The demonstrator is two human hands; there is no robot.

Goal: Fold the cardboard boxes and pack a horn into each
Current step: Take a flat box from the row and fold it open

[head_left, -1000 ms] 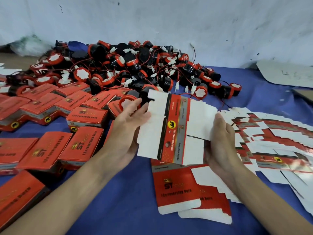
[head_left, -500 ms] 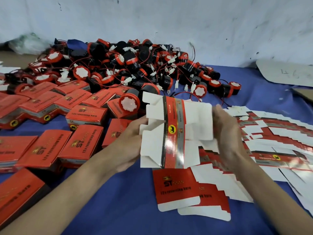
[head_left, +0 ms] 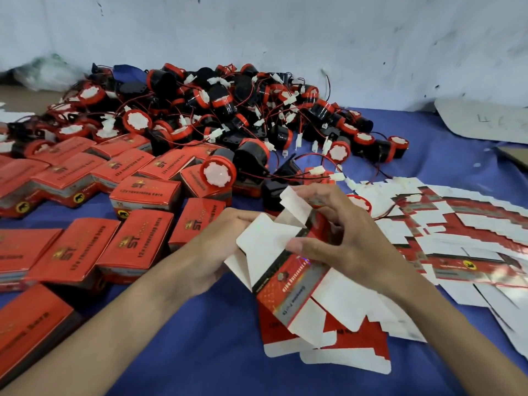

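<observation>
Blue cloth (head_left: 200,352) covers the bench, backed by a scuffed whitish wall (head_left: 285,32); a heap of red-and-black horns (head_left: 228,110) with wires lies at the far side, folded red boxes (head_left: 137,241) at left, and flat box blanks (head_left: 457,224) fanned out at right. Left hand (head_left: 211,252) grips the white flaps of a half-folded cardboard box (head_left: 285,281) held above the cloth at centre, fingers closed on it. Right hand (head_left: 343,238) holds the same box from above, thumb pressed on its red panel, fingers curled over the upper flaps.
</observation>
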